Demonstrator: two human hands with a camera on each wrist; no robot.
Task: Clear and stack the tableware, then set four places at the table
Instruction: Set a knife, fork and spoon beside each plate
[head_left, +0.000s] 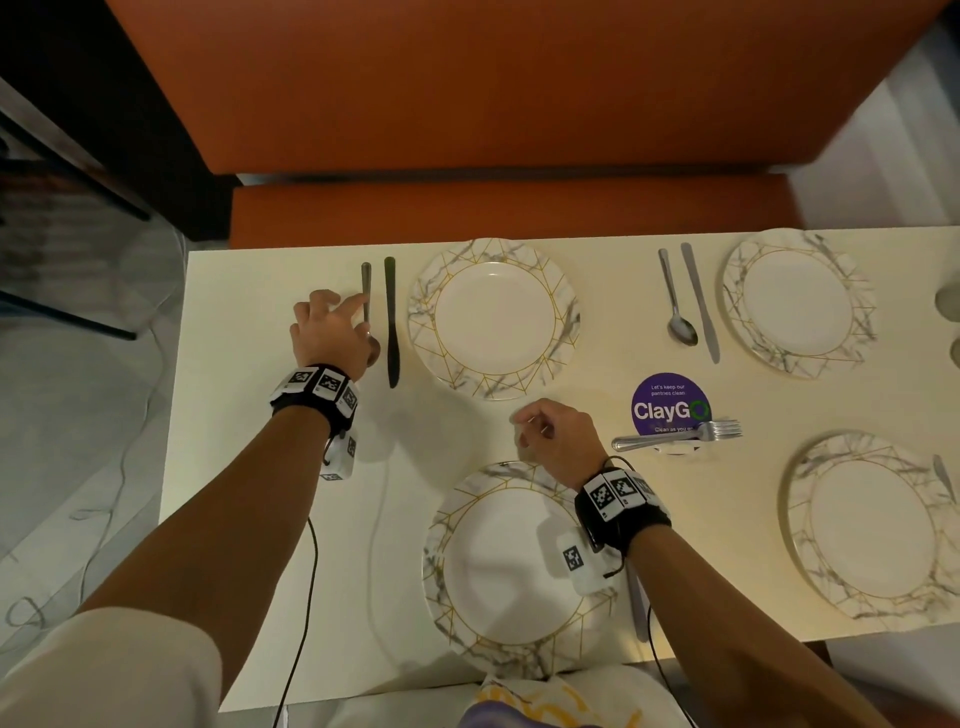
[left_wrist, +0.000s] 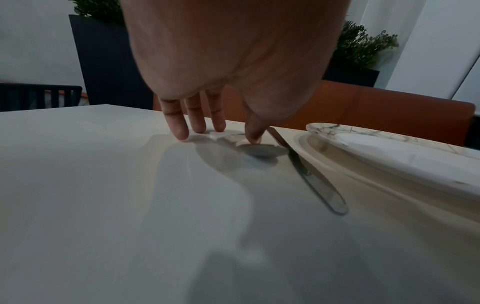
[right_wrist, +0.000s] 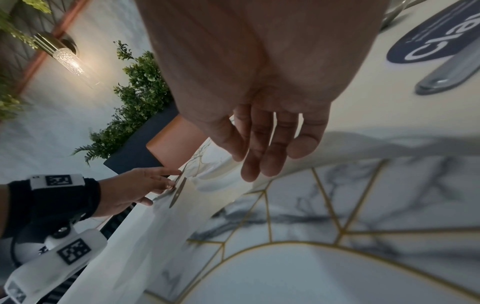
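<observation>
Four marbled gold-lined plates lie on the cream table (head_left: 249, 467). My left hand (head_left: 353, 317) reaches to the far left place, where a spoon (head_left: 366, 283) and a knife (head_left: 390, 322) lie side by side left of a plate (head_left: 431, 312). In the left wrist view my left hand (left_wrist: 221, 131) has straight fingers on the table and its thumb tip on the spoon (left_wrist: 262, 151) just behind the bowl, beside the knife (left_wrist: 311, 181). My right hand (head_left: 540, 431) hovers over the far rim of the near plate (head_left: 452, 519), relaxed and holding nothing (right_wrist: 259, 156).
Several forks (head_left: 675, 439) lie across a purple ClayGo sticker (head_left: 670, 400). A spoon (head_left: 675, 306) and a knife (head_left: 701, 306) lie left of the far right plate (head_left: 737, 291). The near right plate (head_left: 805, 493) has a utensil (head_left: 943, 475) on its right. An orange bench (head_left: 493, 208) runs behind.
</observation>
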